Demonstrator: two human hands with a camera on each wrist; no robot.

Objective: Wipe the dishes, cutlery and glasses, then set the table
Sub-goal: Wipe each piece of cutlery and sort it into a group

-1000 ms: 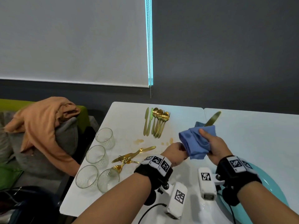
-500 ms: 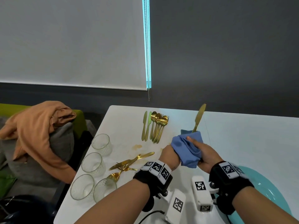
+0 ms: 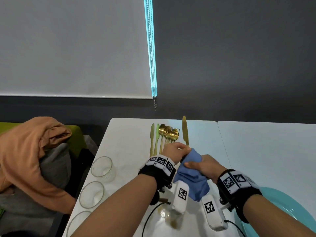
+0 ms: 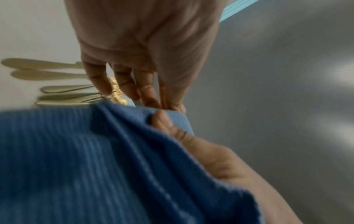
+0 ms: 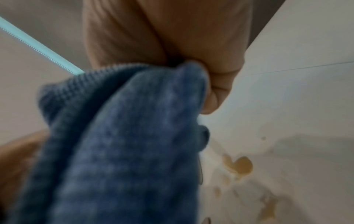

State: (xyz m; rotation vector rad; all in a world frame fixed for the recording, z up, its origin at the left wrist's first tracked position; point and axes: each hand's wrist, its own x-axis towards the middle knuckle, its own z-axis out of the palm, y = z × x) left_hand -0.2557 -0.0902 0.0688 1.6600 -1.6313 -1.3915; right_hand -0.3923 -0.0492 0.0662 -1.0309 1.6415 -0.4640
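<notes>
**Head view: knife in mid-wipe, risks ahead**

Left hand pinches a gold knife low on the blade, tip pointing toward the far edge of the table. Right hand is closed round the blue cloth, which swallows the knife's handle end.

Wiped cutlery row lies just beyond the left hand near the far edge. Three glasses line the left edge. Teal plate sits at the near right corner.

Risks, as I judge them:
- Grip on the smooth blade is only a fingertip pinch; a hard pull through the cloth could slip it loose onto the row.
- Brown spill marks stain the table under the hands; the hanging cloth could drag through them and re-soil the cutlery.
- Left forearm passes close to the glasses; a wide elbow swing might knock one off.
</notes>
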